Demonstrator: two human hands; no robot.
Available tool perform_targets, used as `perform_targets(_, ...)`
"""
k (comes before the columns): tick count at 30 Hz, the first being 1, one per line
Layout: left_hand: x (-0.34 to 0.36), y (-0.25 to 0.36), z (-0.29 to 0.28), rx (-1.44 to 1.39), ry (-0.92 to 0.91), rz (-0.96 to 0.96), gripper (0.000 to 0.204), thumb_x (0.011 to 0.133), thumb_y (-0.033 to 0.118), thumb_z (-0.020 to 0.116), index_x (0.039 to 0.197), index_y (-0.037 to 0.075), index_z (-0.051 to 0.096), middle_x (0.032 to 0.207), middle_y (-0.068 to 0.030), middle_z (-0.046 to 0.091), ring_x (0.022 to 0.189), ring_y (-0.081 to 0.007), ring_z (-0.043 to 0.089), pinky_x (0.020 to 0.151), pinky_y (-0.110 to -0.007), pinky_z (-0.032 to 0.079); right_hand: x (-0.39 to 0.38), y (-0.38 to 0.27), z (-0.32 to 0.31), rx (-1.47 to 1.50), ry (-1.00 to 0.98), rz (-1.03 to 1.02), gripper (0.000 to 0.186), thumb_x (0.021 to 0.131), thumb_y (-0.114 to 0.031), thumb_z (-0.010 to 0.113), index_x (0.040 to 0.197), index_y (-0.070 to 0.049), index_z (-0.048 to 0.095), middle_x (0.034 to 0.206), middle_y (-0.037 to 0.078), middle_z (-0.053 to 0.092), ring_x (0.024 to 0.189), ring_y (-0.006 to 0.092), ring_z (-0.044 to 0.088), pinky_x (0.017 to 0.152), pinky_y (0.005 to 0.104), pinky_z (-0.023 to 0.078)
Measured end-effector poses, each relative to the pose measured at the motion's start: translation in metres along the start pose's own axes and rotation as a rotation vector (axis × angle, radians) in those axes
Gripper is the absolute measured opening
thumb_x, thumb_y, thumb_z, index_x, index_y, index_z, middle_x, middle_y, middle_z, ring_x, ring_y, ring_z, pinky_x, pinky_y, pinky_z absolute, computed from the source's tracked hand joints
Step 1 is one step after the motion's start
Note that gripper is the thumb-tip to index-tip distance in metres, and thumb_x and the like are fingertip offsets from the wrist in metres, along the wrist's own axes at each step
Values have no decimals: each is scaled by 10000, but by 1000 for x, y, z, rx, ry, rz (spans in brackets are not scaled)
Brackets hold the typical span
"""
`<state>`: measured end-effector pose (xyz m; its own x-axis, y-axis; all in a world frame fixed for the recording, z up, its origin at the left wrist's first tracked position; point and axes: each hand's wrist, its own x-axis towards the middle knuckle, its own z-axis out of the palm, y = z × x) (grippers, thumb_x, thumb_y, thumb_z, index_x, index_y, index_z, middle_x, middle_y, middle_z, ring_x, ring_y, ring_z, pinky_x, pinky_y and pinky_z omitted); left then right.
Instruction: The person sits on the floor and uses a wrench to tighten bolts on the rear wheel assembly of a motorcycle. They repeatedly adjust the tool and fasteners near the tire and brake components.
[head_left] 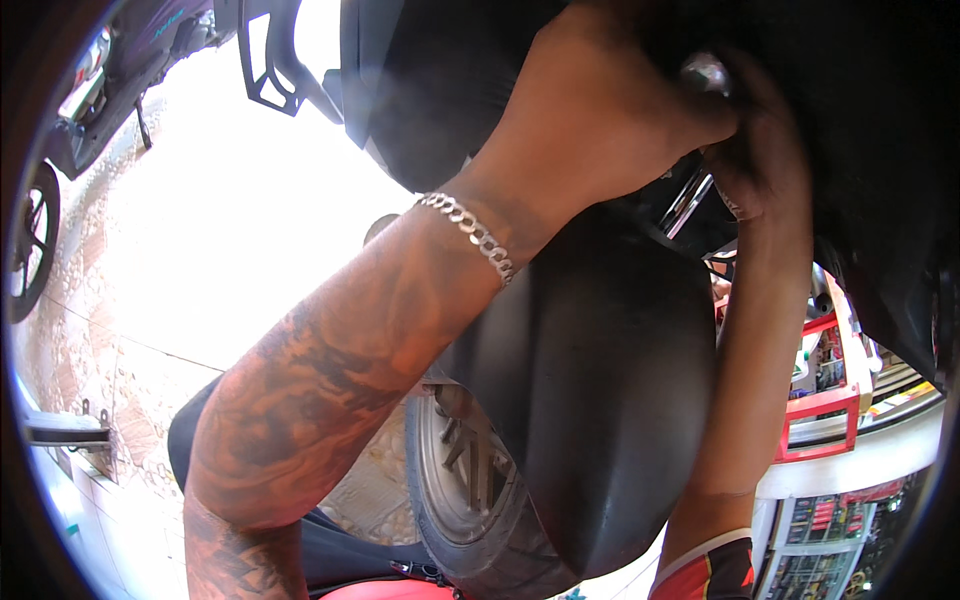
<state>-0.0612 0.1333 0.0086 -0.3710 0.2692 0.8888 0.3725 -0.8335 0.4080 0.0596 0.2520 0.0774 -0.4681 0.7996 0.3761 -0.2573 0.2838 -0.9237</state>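
Observation:
My left hand point(630, 120), with a silver chain bracelet point(468, 232) on its wrist, reaches up into the dark underside of a motorcycle's black bodywork point(430, 100). Its fingers vanish in deep shadow. Close by it, my right hand point(755, 165) comes up from the lower right, its fingers mostly in shadow too. A shiny rounded metal piece point(706, 74) shows between the two hands; whether either one grips it is unclear. Below them lies the long black front fender point(600, 380), over a wheel with a worn tyre point(470, 530). Shiny metal parts point(690, 203) appear just under the hands.
Another motorcycle's wheel point(38, 240) stands at the far left on the tiled floor point(90, 340). A red-framed rack point(825, 400) is at the right, with glass-fronted shelves point(820, 545) of goods below. A metal bracket-like piece point(68, 432) lies at the lower left.

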Motion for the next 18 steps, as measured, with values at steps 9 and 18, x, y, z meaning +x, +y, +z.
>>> perform_targets(9, 8, 3, 14, -270, 48, -108, 521, 828, 105, 822, 1263, -52, 581, 1092, -164, 704, 1038, -279, 690, 868, -375, 562, 2, -4, -27, 119, -506, -55, 373, 1057, -142, 516, 1398, 5, 554, 1326, 135, 635, 1181, 238, 632, 1024, 386, 518)
perform_targets(18, 7, 2, 0, 249, -149, -21, 474, 841, 152, 810, 1222, -52, 616, 1147, -202, 701, 1079, -313, 686, 893, -383, 553, -5, 13, -16, -758, -121, -531, 417, 1012, -157, 579, 1403, -15, 551, 1346, 178, 614, 1212, 297, 607, 1047, 411, 487)
